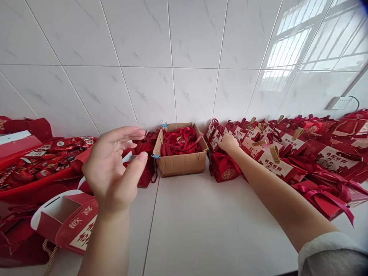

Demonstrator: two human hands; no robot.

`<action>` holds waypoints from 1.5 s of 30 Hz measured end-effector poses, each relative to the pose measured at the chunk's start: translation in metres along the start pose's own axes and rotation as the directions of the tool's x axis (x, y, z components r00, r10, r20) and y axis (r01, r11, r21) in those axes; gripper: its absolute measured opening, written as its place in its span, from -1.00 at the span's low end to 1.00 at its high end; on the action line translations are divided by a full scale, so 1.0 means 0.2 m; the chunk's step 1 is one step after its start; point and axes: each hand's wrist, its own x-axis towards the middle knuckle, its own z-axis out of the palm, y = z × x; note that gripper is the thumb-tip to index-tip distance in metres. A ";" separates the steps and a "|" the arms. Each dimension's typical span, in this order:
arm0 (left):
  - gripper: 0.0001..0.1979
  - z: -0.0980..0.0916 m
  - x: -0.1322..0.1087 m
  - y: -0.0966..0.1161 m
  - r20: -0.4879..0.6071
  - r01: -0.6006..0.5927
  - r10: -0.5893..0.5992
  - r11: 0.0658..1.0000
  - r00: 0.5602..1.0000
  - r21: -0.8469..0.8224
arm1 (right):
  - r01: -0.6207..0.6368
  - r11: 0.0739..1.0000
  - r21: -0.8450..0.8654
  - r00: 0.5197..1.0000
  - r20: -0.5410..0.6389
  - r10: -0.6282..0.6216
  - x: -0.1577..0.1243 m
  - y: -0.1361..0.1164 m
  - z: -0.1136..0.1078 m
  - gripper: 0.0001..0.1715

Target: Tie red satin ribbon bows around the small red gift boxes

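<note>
My left hand (pixel 117 165) is raised in the air with nothing in it. Its fingers are stretched out, and the thumb stands apart from them. On the right, my right hand (pixel 229 143) reaches to the front of the row of gift boxes, fingers closed at the top of a red gift box (pixel 225 168) with a gold round emblem. My fingertips are partly hidden among the boxes. To the left of that hand stands an open cardboard box (pixel 182 164) full of red ribbons (pixel 181 141).
Many packed red gift boxes (pixel 287 142) cover the right side, some with ribbon bows (pixel 319 191). At left lie a red tray of wrapped candies (pixel 43 165) and an open red box (pixel 69 218). More red boxes (pixel 146 168) stand behind my left hand. A tiled wall (pixel 195 92) backs the white table (pixel 218 226).
</note>
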 end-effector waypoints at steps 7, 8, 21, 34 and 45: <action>-0.59 0.01 0.00 -0.01 0.010 -0.012 0.012 1.000 1.000 -0.027 | 0.010 0.999 -0.037 0.997 0.076 -0.007 -0.02 0.01 0.05 -0.48; -0.58 0.01 0.00 -0.02 0.023 0.004 -0.004 1.000 1.000 -0.019 | 0.010 0.999 -0.036 0.997 0.077 -0.007 -0.02 0.01 0.06 -0.52; -0.67 -0.01 0.02 -0.07 0.015 0.016 -0.016 1.000 1.000 0.014 | 0.021 0.999 0.035 0.999 0.025 -0.022 -0.04 0.04 0.08 -0.52; -0.82 -0.03 0.03 -0.14 -0.054 0.181 -0.176 0.979 0.983 0.099 | 0.565 0.792 0.233 0.825 -0.175 -0.537 -0.18 -0.38 -0.02 -0.77; -0.82 -0.08 0.07 -0.10 -0.162 0.120 -0.108 0.990 0.981 0.070 | 0.732 0.674 0.100 0.628 0.283 -0.725 -0.06 -0.60 0.26 -0.68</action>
